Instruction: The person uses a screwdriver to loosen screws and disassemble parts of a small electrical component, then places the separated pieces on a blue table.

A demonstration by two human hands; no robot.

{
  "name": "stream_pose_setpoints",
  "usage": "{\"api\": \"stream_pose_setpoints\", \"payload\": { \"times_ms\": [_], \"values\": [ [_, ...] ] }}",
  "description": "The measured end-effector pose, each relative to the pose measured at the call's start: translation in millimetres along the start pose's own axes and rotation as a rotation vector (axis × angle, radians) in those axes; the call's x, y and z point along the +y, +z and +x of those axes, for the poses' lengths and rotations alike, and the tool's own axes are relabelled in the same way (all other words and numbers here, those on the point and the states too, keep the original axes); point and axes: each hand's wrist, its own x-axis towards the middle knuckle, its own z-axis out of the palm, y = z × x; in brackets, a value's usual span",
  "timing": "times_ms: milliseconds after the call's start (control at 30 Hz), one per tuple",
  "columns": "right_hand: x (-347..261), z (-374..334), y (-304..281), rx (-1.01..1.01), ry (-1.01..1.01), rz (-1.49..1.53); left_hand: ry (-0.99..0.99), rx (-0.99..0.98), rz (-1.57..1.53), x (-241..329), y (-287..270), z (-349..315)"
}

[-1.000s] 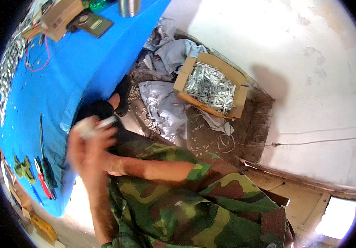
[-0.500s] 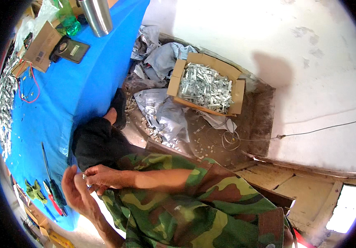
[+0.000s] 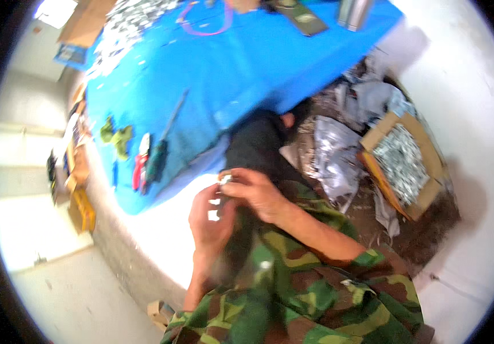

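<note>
My right hand (image 3: 257, 195) pinches a small, pale, shiny piece (image 3: 224, 179) between thumb and fingers, over my lap. It is too small and blurred to name its kind. Close against it, my left hand (image 3: 208, 222) has its fingers bent up toward the same piece, and bright light shows through gaps between them. What the left fingers grip is hidden. Red-handled pliers (image 3: 139, 166) and a long screwdriver with a dark handle (image 3: 158, 156) lie on the blue-covered table (image 3: 212, 74) beyond my hands, next to a green glove-like cloth (image 3: 118, 137).
Many small silvery parts (image 3: 123, 37) are heaped at the table's far left. A metal tumbler (image 3: 353, 14) stands at its far edge. On the floor at right are an open cardboard box (image 3: 435, 192) of metal strips and grey plastic bags (image 3: 336, 155).
The view has swung left, so table and box appear farther right and rotated. My hands remain together at the small piece; the left fingers now stand more upright beside it.
</note>
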Motion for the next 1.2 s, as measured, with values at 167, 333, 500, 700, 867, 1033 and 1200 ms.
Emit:
{"api": "stream_pose_setpoints", "payload": {
  "times_ms": [167,333,500,700,867,1033,1200],
  "values": [
    [-4.7,-7.5,20.6,-0.001,0.012,-0.218,-0.061,0.06,0.127,4.4,-10.9,-8.4],
    [-8.6,2.1,43.6,-0.057,0.026,-0.55,-0.269,0.118,-0.019,-16.9,-35.5,-24.7],
    [9.4,20.3,49.8,-0.091,-0.026,-0.69,-0.726,0.178,-0.143,-116.1,-40.2,-85.1],
    [24.4,29.4,44.6,-0.09,0.029,-0.738,-1.236,0.02,-0.182,-260.4,-9.4,-258.6],
    [23.5,32.3,44.9,-0.058,0.068,-0.751,-1.45,0.126,-0.275,-301.5,-23.7,-322.5],
    [24.1,36.7,45.3,-0.042,0.072,-0.793,-1.179,0.533,-0.577,-335.9,-130.5,-201.6],
    [26.0,42.7,46.1,-0.015,0.076,-0.793,-1.027,0.729,-0.275,-307.0,-186.6,-107.9]
  ]
}}
